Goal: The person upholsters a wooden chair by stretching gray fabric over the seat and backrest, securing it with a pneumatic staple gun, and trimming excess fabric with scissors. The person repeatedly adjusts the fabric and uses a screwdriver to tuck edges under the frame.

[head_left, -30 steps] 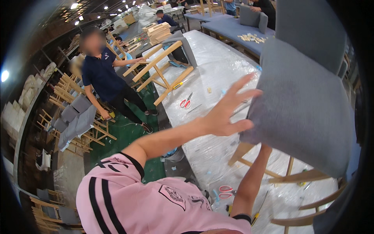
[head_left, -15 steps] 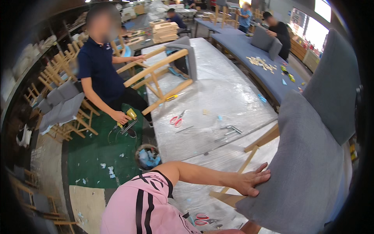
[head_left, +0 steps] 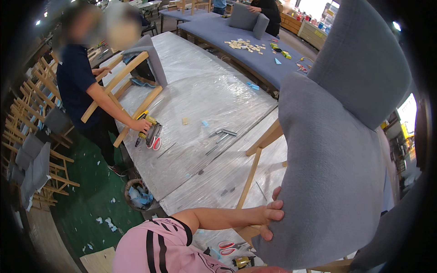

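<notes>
A grey upholstered chair, with its seat (head_left: 327, 182), backrest (head_left: 364, 59) and wooden leg (head_left: 266, 136), fills the right side close to me. My left hand (head_left: 271, 216) grips the seat's near left edge, fingers and thumb bent against the fabric. A sliver of bare skin at the bottom edge, beside the chair, seems to be my right arm; its fingers are hidden. Below my left forearm lie red-handled scissors (head_left: 226, 248) and a yellow-and-black tool (head_left: 244, 261), partly cut off.
Across the plastic-covered table (head_left: 191, 100), a person in dark blue holds a yellow pneumatic gun (head_left: 150, 122) beside an upturned chair (head_left: 152, 68). Metal hex keys (head_left: 223, 133) lie mid-table. A scrap bin (head_left: 139, 195) stands at the table's left. Finished chairs (head_left: 36, 159) crowd the left.
My view has swung right. My left hand's fingers, earlier stretched on the seat, now bend around its edge. The other person has raised the pneumatic gun from beside the table to over it.
</notes>
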### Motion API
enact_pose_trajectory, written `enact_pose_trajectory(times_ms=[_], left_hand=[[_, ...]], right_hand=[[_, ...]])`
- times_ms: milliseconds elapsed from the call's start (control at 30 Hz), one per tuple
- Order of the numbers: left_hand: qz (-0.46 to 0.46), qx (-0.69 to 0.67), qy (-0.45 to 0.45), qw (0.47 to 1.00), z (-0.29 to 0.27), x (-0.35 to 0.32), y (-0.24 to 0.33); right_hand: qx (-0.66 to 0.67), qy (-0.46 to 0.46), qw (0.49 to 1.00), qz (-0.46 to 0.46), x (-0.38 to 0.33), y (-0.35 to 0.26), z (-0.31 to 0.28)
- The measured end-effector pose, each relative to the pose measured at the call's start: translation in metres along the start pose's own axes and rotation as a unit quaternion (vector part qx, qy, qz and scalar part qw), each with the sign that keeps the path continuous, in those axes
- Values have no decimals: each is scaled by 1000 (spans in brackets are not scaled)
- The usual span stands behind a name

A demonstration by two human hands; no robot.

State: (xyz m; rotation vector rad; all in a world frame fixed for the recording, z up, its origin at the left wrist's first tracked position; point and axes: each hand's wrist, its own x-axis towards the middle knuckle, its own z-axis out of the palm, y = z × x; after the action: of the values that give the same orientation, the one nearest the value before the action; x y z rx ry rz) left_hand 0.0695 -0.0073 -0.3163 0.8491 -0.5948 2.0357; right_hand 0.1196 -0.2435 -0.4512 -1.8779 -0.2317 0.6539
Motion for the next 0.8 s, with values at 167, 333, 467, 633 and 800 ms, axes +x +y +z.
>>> enact_pose_trajectory(times_ms=[167,333,467,633,800], left_hand=[[-38,-5,-16,999,-11,11,16],[-149,90,-237,956,-73,8,31],[-213,167,-338,901,-104,8,38],[-262,193,-321,890,-96,2,4],[-292,202,-313,881,-95,-1,-1]], right_hand=[[35,-16,993,113,-48,89,-12],[254,82,932,246,-133,259,7],[469,150,846,204,-176,375,11],[475,247,764,361,-133,385,29],[552,264,758,227,-125,339,8]])
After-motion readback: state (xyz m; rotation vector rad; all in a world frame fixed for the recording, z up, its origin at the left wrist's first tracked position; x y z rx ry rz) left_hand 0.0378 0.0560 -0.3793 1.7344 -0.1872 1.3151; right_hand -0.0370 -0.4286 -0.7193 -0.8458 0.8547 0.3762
